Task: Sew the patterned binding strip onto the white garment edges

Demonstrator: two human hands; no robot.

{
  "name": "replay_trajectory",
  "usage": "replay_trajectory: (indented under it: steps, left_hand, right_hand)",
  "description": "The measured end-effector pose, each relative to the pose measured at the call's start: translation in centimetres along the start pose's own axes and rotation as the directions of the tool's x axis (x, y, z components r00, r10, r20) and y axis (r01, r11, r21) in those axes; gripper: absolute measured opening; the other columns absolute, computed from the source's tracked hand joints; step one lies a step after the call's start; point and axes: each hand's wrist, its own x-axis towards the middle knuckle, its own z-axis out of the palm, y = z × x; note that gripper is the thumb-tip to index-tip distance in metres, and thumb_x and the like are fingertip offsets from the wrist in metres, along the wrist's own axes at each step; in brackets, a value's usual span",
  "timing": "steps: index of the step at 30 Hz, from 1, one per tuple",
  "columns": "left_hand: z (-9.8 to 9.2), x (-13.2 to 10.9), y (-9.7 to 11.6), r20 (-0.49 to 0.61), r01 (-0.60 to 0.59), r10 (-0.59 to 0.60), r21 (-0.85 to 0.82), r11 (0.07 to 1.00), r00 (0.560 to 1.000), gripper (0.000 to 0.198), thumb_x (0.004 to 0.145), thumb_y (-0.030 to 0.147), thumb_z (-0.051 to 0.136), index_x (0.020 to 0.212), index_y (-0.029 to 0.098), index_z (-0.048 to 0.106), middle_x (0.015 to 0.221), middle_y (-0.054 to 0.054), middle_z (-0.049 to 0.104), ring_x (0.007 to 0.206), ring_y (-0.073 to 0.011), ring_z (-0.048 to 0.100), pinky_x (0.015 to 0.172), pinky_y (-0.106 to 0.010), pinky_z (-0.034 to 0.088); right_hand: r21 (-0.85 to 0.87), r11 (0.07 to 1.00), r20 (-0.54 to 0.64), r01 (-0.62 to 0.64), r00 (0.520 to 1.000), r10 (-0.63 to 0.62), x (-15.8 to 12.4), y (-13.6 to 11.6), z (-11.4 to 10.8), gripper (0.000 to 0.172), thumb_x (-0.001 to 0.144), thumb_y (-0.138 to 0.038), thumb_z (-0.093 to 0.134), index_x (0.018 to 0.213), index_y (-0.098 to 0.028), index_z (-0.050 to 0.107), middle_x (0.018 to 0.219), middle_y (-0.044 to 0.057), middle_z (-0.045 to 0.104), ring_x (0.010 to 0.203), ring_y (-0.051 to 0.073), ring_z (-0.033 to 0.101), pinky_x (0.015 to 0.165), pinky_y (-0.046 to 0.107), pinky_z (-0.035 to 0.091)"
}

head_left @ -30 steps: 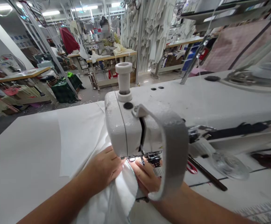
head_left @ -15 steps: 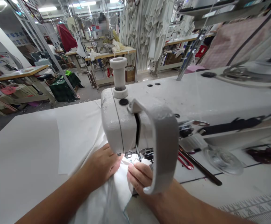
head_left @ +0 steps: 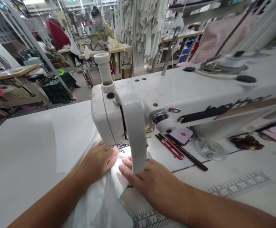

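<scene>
On my feed I see the white cloth lying under the left fingers and meeting the right fingertips, brightly lit between them. On the near side of the fingers it bunches in soft folds, its blue-green edge slanting down from near the right fingertips.

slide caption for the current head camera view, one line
Left hand and right hand on white fabric at a white sewing machine, red snips lying to the right.
</scene>
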Motion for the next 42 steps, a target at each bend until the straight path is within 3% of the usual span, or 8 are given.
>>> replay_trajectory:
  steps: [3,7,14,19,22,26,33,42]
  left_hand:
    - [-1.1,-0.3,0.5,0.034,-0.012,0.013,-0.009,1.000,0.999,0.020,0.097,0.021,0.041,0.103,0.016,0.060,0.092,-0.006,0.068,0.085,-0.0189,0.062,0.079,-0.032,0.051]
    - [-1.9,-1.9,3.4,0.067,-0.011,0.002,0.130,0.991,0.998,0.031,0.097,0.024,0.042,0.122,0.012,0.055,0.122,-0.014,0.063,0.114,-0.0265,0.056,0.092,-0.040,0.049]
    - [-1.0,-2.6,9.1,0.102,0.144,-0.193,0.367,0.919,0.976,0.038,0.096,0.028,0.043,0.128,0.009,0.054,0.136,-0.016,0.054,0.102,-0.0290,0.058,0.073,-0.041,0.051]
    - [-2.0,-2.7,8.3,0.078,0.055,-0.084,0.319,0.946,0.993,0.030,0.092,0.026,0.050,0.115,0.008,0.059,0.124,-0.016,0.062,0.092,-0.0274,0.059,0.069,-0.039,0.047]
    - [-2.5,-2.0,7.5,0.025,0.042,-0.051,0.283,0.958,0.998,0.016,0.091,0.018,0.049,0.100,0.012,0.062,0.101,-0.011,0.068,0.084,-0.0252,0.057,0.073,-0.040,0.043]
    - [-1.8,-0.5,6.2,-0.042,0.020,-0.009,0.263,0.965,0.999,0.013,0.087,0.012,0.049,0.079,0.017,0.058,0.071,-0.004,0.057,0.074,-0.0223,0.051,0.075,-0.039,0.040]
    - [-0.5,-1.2,6.2,-0.031,0.058,-0.051,0.287,0.956,0.998,0.017,0.083,0.006,0.049,0.070,0.018,0.051,0.068,-0.003,0.047,0.066,-0.0203,0.043,0.066,-0.035,0.038]
    - [-0.7,-1.1,6.2,0.023,0.086,-0.095,0.255,0.963,0.995,0.018,0.081,0.005,0.047,0.070,0.019,0.050,0.068,-0.005,0.048,0.065,-0.0217,0.044,0.063,-0.037,0.039]
  right_hand:
    - [0.026,0.997,0.057,0.068,0.996,-0.070,-0.3,0.0,-1.0,0.043,0.091,-0.015,0.044,0.134,-0.008,0.049,0.138,0.013,0.055,0.121,0.024,0.050,0.096,0.039,0.044]
    - [0.102,0.995,0.095,0.005,0.995,-0.014,-2.2,1.1,-2.6,0.041,0.086,-0.012,0.048,0.126,-0.011,0.058,0.134,0.012,0.059,0.120,0.024,0.054,0.104,0.043,0.039]
    - [0.077,0.963,-0.127,-0.257,0.956,0.266,-0.5,-0.1,-2.0,0.036,0.077,0.006,0.046,0.100,-0.010,0.068,0.105,0.013,0.070,0.099,0.024,0.061,0.087,0.037,0.051]
    - [0.052,0.974,-0.105,-0.222,0.968,0.226,0.8,-0.4,-0.1,0.036,0.084,-0.001,0.046,0.115,-0.014,0.061,0.111,0.011,0.066,0.093,0.022,0.059,0.079,0.038,0.051]
    - [0.025,0.982,-0.068,-0.186,0.980,0.187,0.2,0.2,0.1,0.037,0.085,-0.002,0.048,0.119,-0.014,0.058,0.115,0.011,0.064,0.095,0.022,0.058,0.078,0.037,0.049]
    - [-0.018,0.984,-0.031,-0.177,0.984,0.176,-0.1,0.2,0.0,0.038,0.084,-0.003,0.049,0.119,-0.015,0.057,0.118,0.009,0.062,0.093,0.022,0.058,0.074,0.037,0.046]
    - [-0.202,0.962,-0.016,-0.186,0.982,0.186,0.0,-0.9,0.4,0.047,0.072,-0.003,0.053,0.118,-0.008,0.056,0.116,0.013,0.063,0.087,0.023,0.057,0.069,0.037,0.044]
    - [-0.220,0.955,-0.016,-0.198,0.980,0.200,-0.3,-0.9,0.6,0.048,0.071,-0.006,0.055,0.119,-0.010,0.056,0.115,0.011,0.062,0.089,0.024,0.056,0.067,0.036,0.042]
